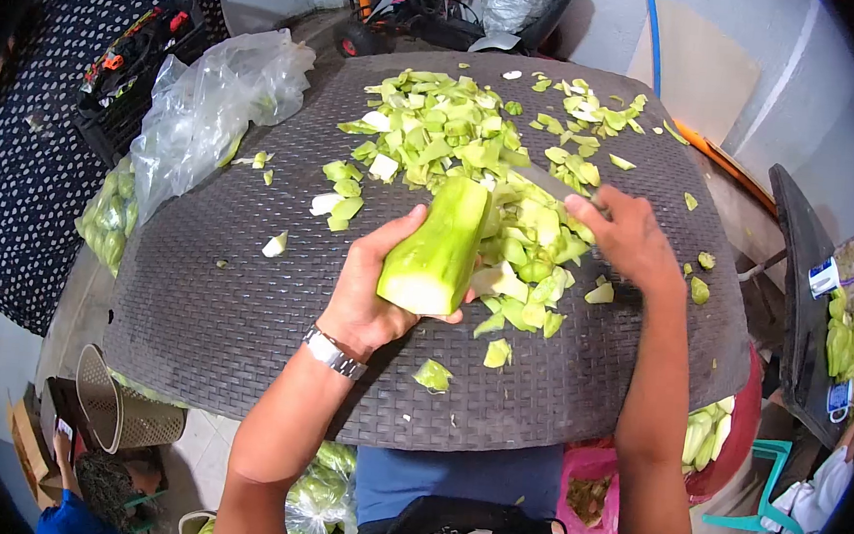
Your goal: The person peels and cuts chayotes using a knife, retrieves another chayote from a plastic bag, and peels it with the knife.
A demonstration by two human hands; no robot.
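A large pale green peeled vegetable (pixel 433 250) rests in my left hand (pixel 370 288), its cut end toward me and the fingers wrapped round its side. My right hand (pixel 632 235) is closed on the handle of a knife (pixel 546 181). The blade points left, above the peelings and just beyond the vegetable's right side, apart from it. A heap of green peelings (pixel 438 122) spreads over the dark woven table (pixel 212 320) behind and to the right of the vegetable.
A clear plastic bag (pixel 204 109) lies at the table's left edge, near a black crate (pixel 136 78). Below are a beige basket (pixel 125 404), a pink bag (pixel 590 496) and a red tub (pixel 735 432). Other people show partly at the lower left and far right.
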